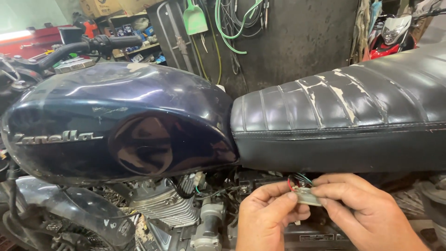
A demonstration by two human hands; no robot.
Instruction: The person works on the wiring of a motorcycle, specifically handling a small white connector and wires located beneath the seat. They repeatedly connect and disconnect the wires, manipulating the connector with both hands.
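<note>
Pinching a small pale connector (pixel 307 195) between them, both hands sit at the lower right of the frame, just under the edge of the seat (pixel 344 125). The left hand (pixel 267 218) closes thumb and forefinger on the near end of the connector, while the right hand (pixel 364 211) grips the other end with its fingertips, so the part is braced from both sides and held out where the head camera can see it. Thin red, green and dark wires (pixel 297 179) run from the top of the connector up into the shadow below the seat; the short leads seem to be why the hands work so close to the frame of the motorcycle rather than out in the open.

Filling the left and centre of the frame, the dark blue fuel tank (pixel 116 121) butts against the front of the black seat, whose cracked cover shows pale streaks at the upper right. Below the tank, at lower centre, the finned engine (pixel 162 204) is exposed, with more loose wiring (pixel 218 190) hanging between it and the hands. A handlebar grip (pixel 116 42) sticks out at upper left. On the dark wall behind, at top centre, a green dustpan (pixel 195 19) and loops of green hose (pixel 232 23) hang up off the floor. A red and white motorcycle (pixel 395 35) stands in the upper right corner.
</note>
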